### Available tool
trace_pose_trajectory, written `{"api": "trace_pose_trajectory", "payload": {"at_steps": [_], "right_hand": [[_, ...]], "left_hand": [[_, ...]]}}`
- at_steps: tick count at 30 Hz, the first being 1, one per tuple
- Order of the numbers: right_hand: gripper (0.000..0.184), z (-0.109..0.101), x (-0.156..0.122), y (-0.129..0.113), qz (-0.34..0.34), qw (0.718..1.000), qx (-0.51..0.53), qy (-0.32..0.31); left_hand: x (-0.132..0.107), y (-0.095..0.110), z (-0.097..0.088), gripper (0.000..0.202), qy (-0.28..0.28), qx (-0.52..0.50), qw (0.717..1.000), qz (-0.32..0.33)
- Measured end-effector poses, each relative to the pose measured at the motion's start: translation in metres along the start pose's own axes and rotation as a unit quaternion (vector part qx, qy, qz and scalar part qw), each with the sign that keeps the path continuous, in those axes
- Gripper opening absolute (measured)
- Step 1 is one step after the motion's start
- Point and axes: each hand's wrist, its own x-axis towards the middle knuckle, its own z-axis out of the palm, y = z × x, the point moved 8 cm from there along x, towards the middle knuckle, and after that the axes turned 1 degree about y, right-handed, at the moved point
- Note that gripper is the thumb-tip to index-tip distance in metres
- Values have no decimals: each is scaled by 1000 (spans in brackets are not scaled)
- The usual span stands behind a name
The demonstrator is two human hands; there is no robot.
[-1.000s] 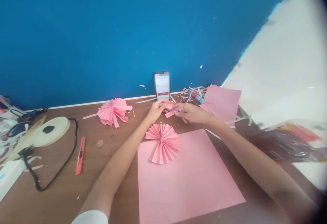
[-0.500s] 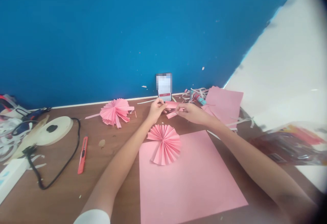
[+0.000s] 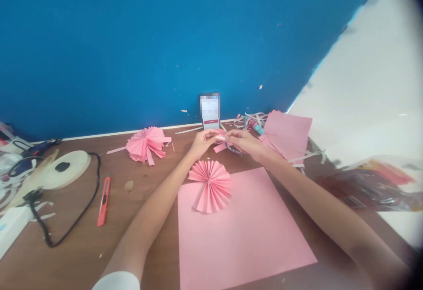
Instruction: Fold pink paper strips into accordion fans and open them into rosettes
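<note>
Near the back of the table, my left hand [image 3: 202, 143] and my right hand [image 3: 247, 143] pinch a small piece of pink paper [image 3: 220, 137] between them. Its exact shape is partly hidden by the fingers. Just below it another pink strip [image 3: 220, 148] shows by the right hand. Closer to me, a pleated pink paper fan [image 3: 213, 186] lies spread on a large pink sheet [image 3: 244, 241]. To the left of my hands sits a fuller pleated pink rosette [image 3: 145, 144] with strips sticking out.
A phone [image 3: 210, 110] leans against the blue wall behind my hands. Pink sheets [image 3: 289, 135] and paper scraps lie at the right. On the left are a red utility knife [image 3: 104, 202], a roll of white tape [image 3: 74, 169] and a black cable [image 3: 81, 217].
The pink paper between my hands has turned, showing a narrow pale edge. My right fingers have come nearer the left ones. The whole view has shifted slightly.
</note>
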Motion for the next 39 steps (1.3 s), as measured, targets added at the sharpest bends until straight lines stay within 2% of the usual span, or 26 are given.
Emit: {"api": "trace_pose_trajectory", "payload": {"at_steps": [3,8,13,18,23,28,39], "right_hand": [[31,-3,-2,-6,-13,1000,-2,14],[39,-11,0,-12,-63,993,-60,84],[28,-17,4,-13,-96,973,-172,120],[18,-10,3,-19,-152,947,-265,99],[19,-12,6,-18,-148,944,-272,111],[18,-16,10,-13,-136,949,-260,116],[17,-15,11,-12,-165,934,-296,118]], "left_hand": [[-2,2,4,36,-17,-12,1000,1],[-3,9,6,32,-19,28,999,20],[-2,12,8,28,-19,48,998,34],[-2,13,11,25,-31,90,995,38],[-1,7,12,24,-44,77,996,22],[0,3,10,26,-32,64,997,4],[-2,7,10,30,-26,73,997,3]]}}
